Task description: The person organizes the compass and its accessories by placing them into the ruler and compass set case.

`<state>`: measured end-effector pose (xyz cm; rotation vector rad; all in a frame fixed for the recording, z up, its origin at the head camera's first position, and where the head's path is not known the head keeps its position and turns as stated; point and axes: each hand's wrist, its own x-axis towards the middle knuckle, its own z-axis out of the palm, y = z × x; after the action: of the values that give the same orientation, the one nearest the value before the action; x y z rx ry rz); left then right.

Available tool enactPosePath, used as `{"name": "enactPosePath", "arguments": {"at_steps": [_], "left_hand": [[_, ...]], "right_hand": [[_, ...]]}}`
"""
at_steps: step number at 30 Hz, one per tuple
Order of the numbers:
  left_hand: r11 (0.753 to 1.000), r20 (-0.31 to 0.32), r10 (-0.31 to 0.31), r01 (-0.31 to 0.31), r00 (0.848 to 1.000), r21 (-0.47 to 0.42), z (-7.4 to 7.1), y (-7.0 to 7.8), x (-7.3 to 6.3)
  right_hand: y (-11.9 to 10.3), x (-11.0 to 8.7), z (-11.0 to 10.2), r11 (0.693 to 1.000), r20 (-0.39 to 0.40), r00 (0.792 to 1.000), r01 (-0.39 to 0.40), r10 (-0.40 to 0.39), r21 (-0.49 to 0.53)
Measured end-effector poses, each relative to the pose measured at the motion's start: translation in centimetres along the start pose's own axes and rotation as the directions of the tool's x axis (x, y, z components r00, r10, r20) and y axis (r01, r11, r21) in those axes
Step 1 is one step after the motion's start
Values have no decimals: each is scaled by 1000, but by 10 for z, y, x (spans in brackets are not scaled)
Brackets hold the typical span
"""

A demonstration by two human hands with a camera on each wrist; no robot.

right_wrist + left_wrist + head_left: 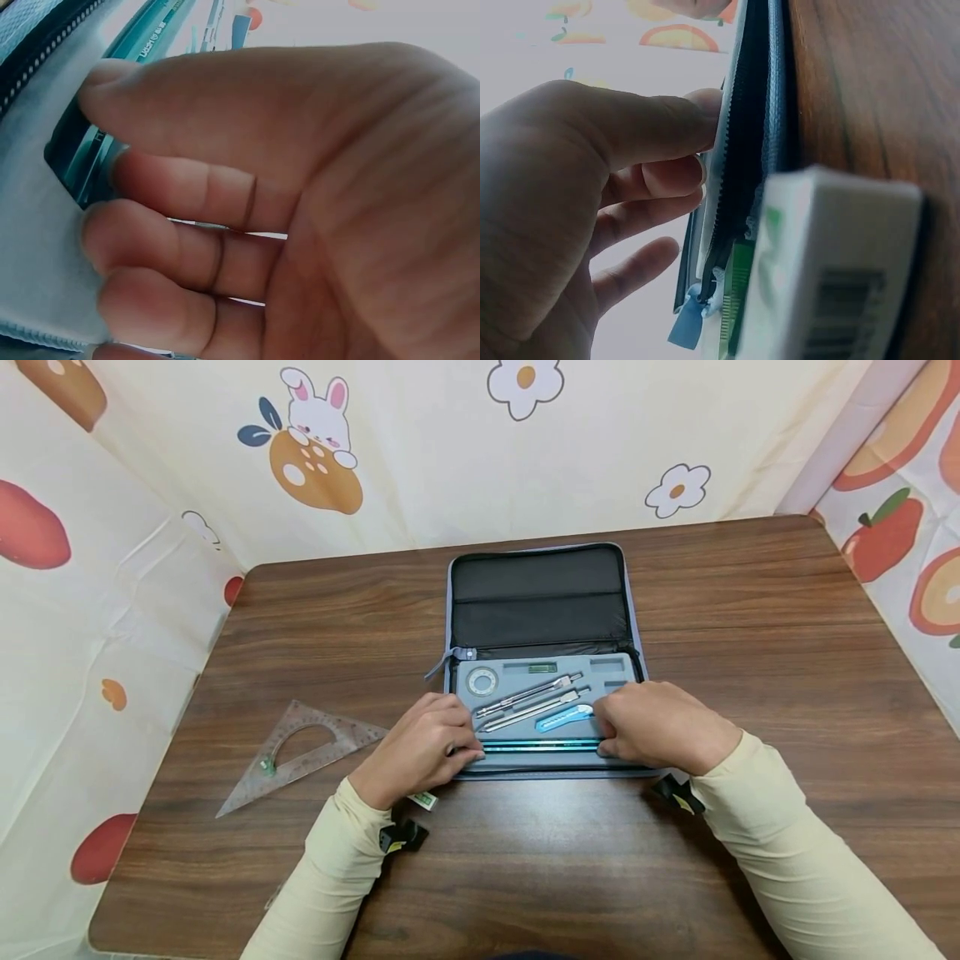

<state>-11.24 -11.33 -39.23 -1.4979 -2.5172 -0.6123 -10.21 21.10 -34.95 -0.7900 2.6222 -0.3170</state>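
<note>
"Right hand (660, 727)?"
"Curled: thumb and forefinger pinch the right ends of the pencils (538, 746), lying in the grey tray (555, 761)."
"Left hand (427, 743)?"
"Bent at their left ends; whether I grip, can't tell. Just beyond: a blue cutter (564, 718)."

Our table (720, 602): brown wood-grain, rounded corners
Zip case (540, 581): spread open, lid side by the far edge
Set square (348, 738): clear, towards our left edge
White box (425, 800): partly hidden, nearer the front edge
</note>
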Motion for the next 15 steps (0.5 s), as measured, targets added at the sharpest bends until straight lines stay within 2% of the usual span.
{"name": "enactPosePath", "arguments": {"at_steps": [9,15], "left_hand": [[996,-13,-78,79,997,36,-13,-2,-4],[991,-21,-111,112,994,67,-22,0,-15]], "right_hand": [[1,0,1,1000,-5,1000,-7,7,10],[2,1,1,1000,-4,1000,-12,12,22]]}}
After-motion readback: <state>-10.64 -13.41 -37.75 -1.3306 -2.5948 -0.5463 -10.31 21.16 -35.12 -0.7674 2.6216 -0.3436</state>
